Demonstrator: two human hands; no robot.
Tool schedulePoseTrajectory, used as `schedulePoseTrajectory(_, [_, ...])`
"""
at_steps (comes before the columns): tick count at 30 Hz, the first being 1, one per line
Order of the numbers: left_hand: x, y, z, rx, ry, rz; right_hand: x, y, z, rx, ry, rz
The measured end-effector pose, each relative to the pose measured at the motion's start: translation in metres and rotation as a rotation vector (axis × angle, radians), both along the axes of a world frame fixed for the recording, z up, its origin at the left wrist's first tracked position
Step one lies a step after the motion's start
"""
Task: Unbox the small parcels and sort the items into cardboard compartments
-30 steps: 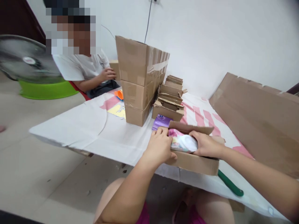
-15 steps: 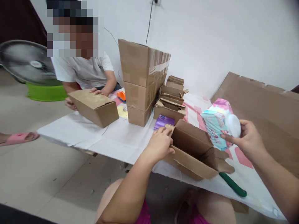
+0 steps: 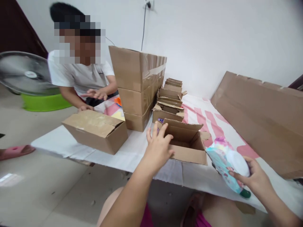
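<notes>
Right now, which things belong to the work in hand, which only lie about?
In use: open brown cardboard box by left hand; pink soft plastic pack in right hand.
Lying about: tall stack of taped brown cartons; grey fan; green plastic tub.

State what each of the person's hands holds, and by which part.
Right hand: the pastel pack, gripped at its lower end beside the white lid. Left hand: nothing, open at the cardboard box.
</notes>
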State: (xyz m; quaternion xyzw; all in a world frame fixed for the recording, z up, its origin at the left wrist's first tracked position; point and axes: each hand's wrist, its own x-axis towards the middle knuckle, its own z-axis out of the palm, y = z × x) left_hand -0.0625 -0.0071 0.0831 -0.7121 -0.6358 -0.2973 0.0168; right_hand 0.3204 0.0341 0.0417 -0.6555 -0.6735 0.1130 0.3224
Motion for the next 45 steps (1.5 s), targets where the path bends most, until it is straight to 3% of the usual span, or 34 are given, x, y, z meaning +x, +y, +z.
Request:
schedulePoseTrajectory(2, [0.018, -0.009, 0.009, 0.077, -0.032, -0.142, -0.001, -0.010, -0.014, -0.101, 0.012, 0.017])
schedulePoseTrajectory(4, [0.040, -0.017, 0.013, 0.083, -0.098, -0.407, -0.005, -0.018, -0.024, -0.175, -0.023, 0.054])
schedulePoseTrajectory(6, [0.066, -0.023, 0.008, -0.057, -0.136, -0.732, -0.008, -0.024, -0.029, -0.218, -0.085, 0.175])
schedulePoseTrajectory(8, [0.090, -0.024, -0.008, -0.284, -0.081, -0.880, -0.010, -0.026, -0.033, -0.215, -0.142, 0.310])
schedulePoseTrajectory(9, [0.102, -0.023, -0.018, -0.395, -0.024, -0.854, -0.009, -0.026, -0.036, -0.199, -0.166, 0.347])
schedulePoseTrajectory(11, [0.121, -0.019, -0.038, -0.542, 0.075, -0.668, -0.004, -0.025, -0.045, -0.156, -0.204, 0.349])
schedulePoseTrajectory(15, [0.141, -0.010, -0.064, -0.541, 0.018, -0.378, 0.018, -0.026, -0.073, -0.065, -0.212, 0.281])
schedulePoseTrajectory(18, [0.143, -0.003, -0.070, -0.538, -0.064, -0.329, 0.035, -0.032, -0.090, -0.014, -0.151, 0.101])
schedulePoseTrajectory(21, [0.143, 0.004, -0.075, -0.580, -0.091, -0.315, 0.045, -0.039, -0.096, -0.062, -0.076, -0.082])
schedulePoseTrajectory(25, [0.147, 0.010, -0.086, -0.607, -0.217, -0.387, 0.044, -0.044, -0.092, -0.152, -0.041, -0.208])
schedulePoseTrajectory(30, [0.151, 0.010, -0.097, -0.589, -0.387, -0.456, 0.027, -0.053, -0.088, -0.407, 0.089, -0.151])
schedulePoseTrajectory(34, [0.152, 0.004, -0.102, -0.506, -0.479, -0.494, 0.015, -0.056, -0.094, -0.231, 0.287, -0.140])
schedulePoseTrajectory(38, [0.162, -0.011, -0.112, -0.290, -0.550, -0.542, 0.016, -0.045, -0.090, -0.036, 0.504, -0.105])
schedulePoseTrajectory(42, [0.182, -0.012, -0.111, -0.029, -0.566, -0.543, 0.023, -0.025, -0.063, 0.138, 0.538, -0.052])
schedulePoseTrajectory(45, [0.203, 0.009, -0.095, 0.084, -0.604, -0.496, 0.026, 0.000, -0.034, 0.205, 0.517, -0.059])
